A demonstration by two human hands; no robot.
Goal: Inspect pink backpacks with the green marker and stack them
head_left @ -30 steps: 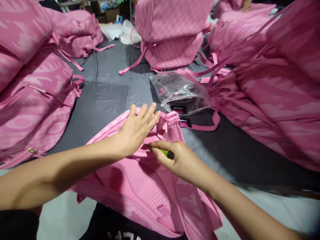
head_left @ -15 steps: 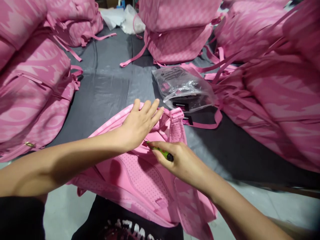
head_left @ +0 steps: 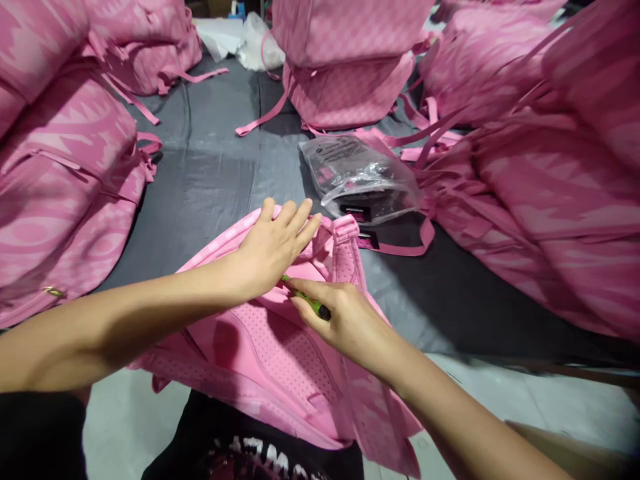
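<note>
A pink backpack [head_left: 287, 360] lies at the table's front edge, its dotted back panel and straps facing up and its lower part hanging over my lap. My left hand [head_left: 273, 247] presses on its upper part, fingers stretched out toward the far rim. Just to the right, my right hand [head_left: 333, 310] grips a slim green tool with a black end [head_left: 313, 303]. The tool's tip points at the pink fabric beside my left palm; the tip is hidden, so its kind cannot be made out.
Pink backpacks are piled on the left [head_left: 65, 187] and right [head_left: 545, 207], with a checkered one [head_left: 345, 67] at the back. A clear plastic bag [head_left: 365, 177] holding small tags lies beyond my hands on the dark grey table cover [head_left: 215, 180]. White plastic [head_left: 257, 43] sits farther back.
The whole view has shifted slightly, so things sit a little farther left. My left hand stays pressed on the backpack, and my right hand keeps the green tool at nearly the same spot.
</note>
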